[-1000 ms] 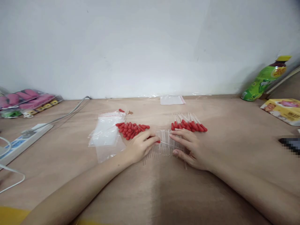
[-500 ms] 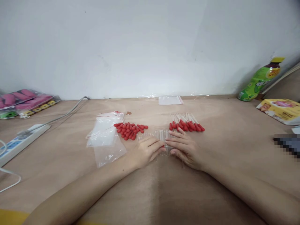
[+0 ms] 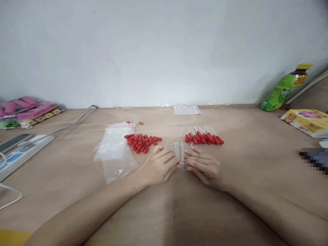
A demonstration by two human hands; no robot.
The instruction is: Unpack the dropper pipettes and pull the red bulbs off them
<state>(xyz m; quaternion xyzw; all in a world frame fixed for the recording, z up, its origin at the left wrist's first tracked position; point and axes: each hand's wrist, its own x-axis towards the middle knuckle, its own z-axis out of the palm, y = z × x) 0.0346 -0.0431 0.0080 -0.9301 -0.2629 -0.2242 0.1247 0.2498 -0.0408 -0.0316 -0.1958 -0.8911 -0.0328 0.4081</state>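
Observation:
My left hand (image 3: 160,165) is closed in a pinch, with a bit of red rubber bulb (image 3: 178,163) showing at its fingertips. Facing it, my right hand (image 3: 203,167) has its fingers drawn together on what looks like a clear glass tube (image 3: 182,164) lying crosswise between the hands. Behind and partly under both hands lies a row of clear glass tubes (image 3: 176,148). To the left is a heap of loose red rubber bulbs (image 3: 139,141). A pile of droppers (image 3: 205,136), red bulbs fitted on glass tubes, lies beyond my right hand.
Clear zip bags (image 3: 115,147) lie left of the bulbs, another bag (image 3: 187,109) by the wall. A power strip (image 3: 30,150) with a cable and packaged pink items (image 3: 30,106) are at left. A green bottle (image 3: 284,89), a yellow packet (image 3: 304,121) and a blurred dark object (image 3: 316,160) are at right.
My right hand has shifted slightly right and its fingers have drawn in from a flatter spread. My left hand keeps its pinch near the tubes.

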